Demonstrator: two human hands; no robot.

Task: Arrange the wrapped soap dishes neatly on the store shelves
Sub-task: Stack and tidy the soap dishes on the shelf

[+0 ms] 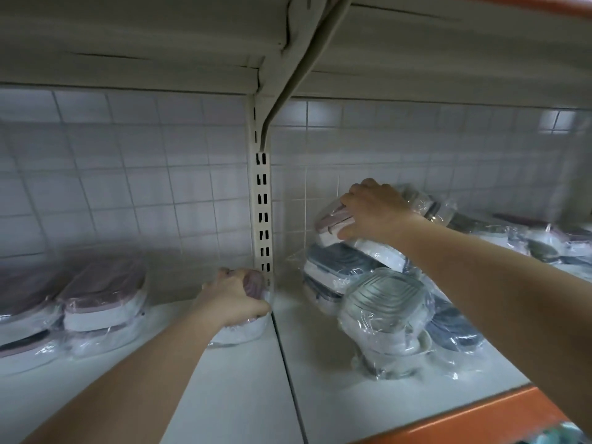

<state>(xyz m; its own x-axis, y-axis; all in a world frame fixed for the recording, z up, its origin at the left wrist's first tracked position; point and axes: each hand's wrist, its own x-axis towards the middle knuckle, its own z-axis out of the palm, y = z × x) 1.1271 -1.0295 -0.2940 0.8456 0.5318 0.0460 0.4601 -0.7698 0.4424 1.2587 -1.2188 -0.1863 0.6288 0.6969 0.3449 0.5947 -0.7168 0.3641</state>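
Observation:
My left hand point(232, 299) grips a wrapped pink-and-white soap dish point(248, 328) resting on the white shelf point(243, 389), close to the slotted upright. My right hand point(373, 213) holds another wrapped pink-topped soap dish point(330, 221) on top of a loose pile to the right. Under it lie a dark blue-grey dish point(336, 261) and a pale green dish point(382, 302) tilted toward the shelf front. A neat stack of pink dishes point(99, 302) sits at the left.
A slotted cream upright point(263, 213) and bracket split the tiled back wall point(144, 187). More wrapped dishes point(541, 241) lie along the far right. The shelf above point(160, 33) hangs low overhead. An orange front edge point(464, 418) runs at the bottom right.

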